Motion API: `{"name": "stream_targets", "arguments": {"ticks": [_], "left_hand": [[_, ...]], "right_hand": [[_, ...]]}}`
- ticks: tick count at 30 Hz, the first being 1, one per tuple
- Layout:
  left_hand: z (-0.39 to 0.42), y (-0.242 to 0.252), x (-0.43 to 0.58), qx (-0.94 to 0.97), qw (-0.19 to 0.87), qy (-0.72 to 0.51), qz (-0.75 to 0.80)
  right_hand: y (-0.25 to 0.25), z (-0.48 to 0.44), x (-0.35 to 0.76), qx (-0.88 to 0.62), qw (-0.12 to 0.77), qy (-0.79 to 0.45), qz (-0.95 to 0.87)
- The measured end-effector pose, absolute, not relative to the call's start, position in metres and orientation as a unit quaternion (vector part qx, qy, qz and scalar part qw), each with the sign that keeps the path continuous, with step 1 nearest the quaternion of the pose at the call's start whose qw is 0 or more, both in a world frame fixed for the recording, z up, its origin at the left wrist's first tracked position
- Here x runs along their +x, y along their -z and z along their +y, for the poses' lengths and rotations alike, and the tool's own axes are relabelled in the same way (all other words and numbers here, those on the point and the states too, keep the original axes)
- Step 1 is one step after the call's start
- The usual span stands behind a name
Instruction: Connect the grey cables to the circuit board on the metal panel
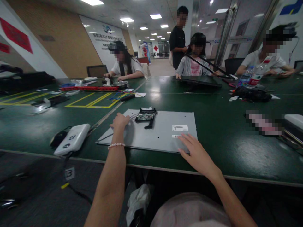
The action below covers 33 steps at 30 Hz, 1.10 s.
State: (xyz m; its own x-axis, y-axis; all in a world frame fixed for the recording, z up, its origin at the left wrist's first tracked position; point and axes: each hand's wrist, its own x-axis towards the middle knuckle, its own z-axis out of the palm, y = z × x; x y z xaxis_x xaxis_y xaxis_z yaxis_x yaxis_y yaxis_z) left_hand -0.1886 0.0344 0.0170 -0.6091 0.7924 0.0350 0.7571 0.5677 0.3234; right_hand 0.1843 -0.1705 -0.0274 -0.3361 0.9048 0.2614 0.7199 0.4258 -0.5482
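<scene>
A flat grey metal panel [163, 132] lies on the green table in front of me. On it, toward the back, sits a small circuit board in a black frame [145, 116], and two white labels [180, 127] are stuck at the right. My left hand [120, 122], with a beaded bracelet at the wrist, is over the panel's left part, thumb and fingers apart. A thin grey cable [105, 137] passes beneath that hand; whether the fingertips touch it is hidden. Over the panel's right front corner my right hand [195, 154] is spread, fingertips near the lower label, holding nothing.
To the left lie a white power bank [73, 138] and a black mouse [59, 137]. A red strip [90, 89] and a metal bowl [120, 84] stand farther back. Co-workers sit across the table, one with a black panel [199, 82]. Bottles [258, 74] stand at the right.
</scene>
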Motion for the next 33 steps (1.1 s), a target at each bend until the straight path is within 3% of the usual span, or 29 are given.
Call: {"name": "stream_targets", "arguments": {"ticks": [4, 11, 21, 33], "left_hand": [[0.031, -0.023, -0.187, 0.437, 0.048, -0.159, 0.884], [0.019, -0.040, -0.177, 0.467, 0.072, -0.114, 0.874], [0.024, -0.033, -0.185, 0.573, 0.108, -0.081, 0.808], [-0.053, -0.042, -0.160, 0.658, 0.274, -0.166, 0.682]], "right_hand": [[0.026, -0.166, 0.206, -0.532, 0.373, -0.212, -0.730], [0.041, -0.162, 0.248, -0.556, 0.447, -0.297, -0.634], [0.043, -0.167, 0.271, -0.521, 0.446, -0.397, -0.610], [0.052, -0.195, 0.317, -0.613, 0.399, -0.290, -0.617]]}}
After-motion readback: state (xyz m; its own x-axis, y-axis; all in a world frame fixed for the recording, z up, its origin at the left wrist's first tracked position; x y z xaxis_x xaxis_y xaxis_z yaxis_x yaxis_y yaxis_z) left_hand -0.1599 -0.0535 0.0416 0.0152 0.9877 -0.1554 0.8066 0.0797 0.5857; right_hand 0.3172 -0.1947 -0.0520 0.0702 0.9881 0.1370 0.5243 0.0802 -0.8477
